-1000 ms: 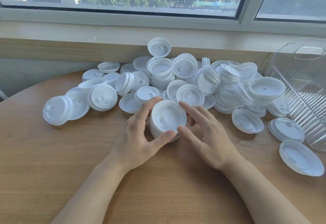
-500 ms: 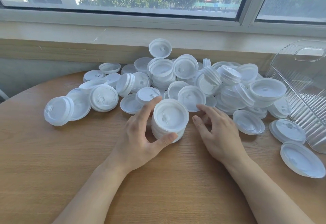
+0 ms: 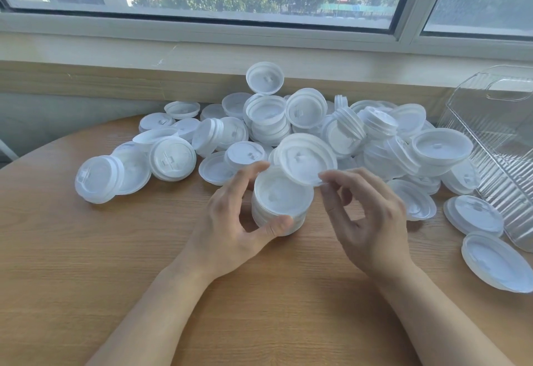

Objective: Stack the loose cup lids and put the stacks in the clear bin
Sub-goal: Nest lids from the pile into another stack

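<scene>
On the round wooden worktop (image 3: pixel 86 279), w/ a window behind, things are lying like this, L to R: a short side-tipped stack of lids (image 3: pixel 98 178) is sitting at far left, next to the big loose lid pile (image 3: pixel 302 123) spreading along the wall side. Nearer the middle, the left hand (image 3: pixel 230 221) is gripping the upright lid stack (image 3: pixel 281 201), thumb curled on its front, fingers round the back. Just right of it, the right hand (image 3: pixel 366 215) is pinching a single lid (image 3: pixel 305 159) by the rim btwn thumb & fingertips, holding it tilted over the stack's top. Far right, the clear bin (image 3: pixel 507 146) is standing at the worktop edge, loose lids lying beside it.
</scene>
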`<state>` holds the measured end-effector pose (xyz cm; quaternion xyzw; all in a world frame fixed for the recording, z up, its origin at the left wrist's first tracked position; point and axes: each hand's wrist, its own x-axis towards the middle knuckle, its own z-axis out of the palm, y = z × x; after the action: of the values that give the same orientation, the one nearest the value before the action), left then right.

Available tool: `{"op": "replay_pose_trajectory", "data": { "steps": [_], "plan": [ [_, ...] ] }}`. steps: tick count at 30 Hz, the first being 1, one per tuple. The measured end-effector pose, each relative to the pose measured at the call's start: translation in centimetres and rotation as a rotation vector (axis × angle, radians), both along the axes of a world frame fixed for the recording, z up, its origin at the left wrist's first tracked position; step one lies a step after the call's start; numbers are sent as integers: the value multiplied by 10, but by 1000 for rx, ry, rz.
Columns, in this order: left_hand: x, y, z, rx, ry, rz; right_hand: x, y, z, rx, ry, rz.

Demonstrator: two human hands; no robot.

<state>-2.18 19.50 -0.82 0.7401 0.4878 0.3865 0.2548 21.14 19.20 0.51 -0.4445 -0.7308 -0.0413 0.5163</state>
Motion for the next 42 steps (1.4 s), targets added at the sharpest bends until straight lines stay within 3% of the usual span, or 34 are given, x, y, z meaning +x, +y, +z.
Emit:
{"op": "replay_pose_trajectory", "data": {
  "steps": [4, 13, 20, 37, 42],
  "plan": [
    [1, -1, 2, 26, 0, -13, -6, -5, 1, -8, -34, 158],
    [0, 0, 1, 25, -13, -11, -3, -5, 1, -114, 5, 235],
    [0, -1, 3, 35, -3, -17, -3, 1, -4, -326, -22, 119],
    [0, -2, 2, 4, -27, -31, -6, 2, -5, -459, -49, 155],
    [-1, 0, 0, 36, -34, 41, -4, 8, -11, -487, -128, 27]
  ]
}}
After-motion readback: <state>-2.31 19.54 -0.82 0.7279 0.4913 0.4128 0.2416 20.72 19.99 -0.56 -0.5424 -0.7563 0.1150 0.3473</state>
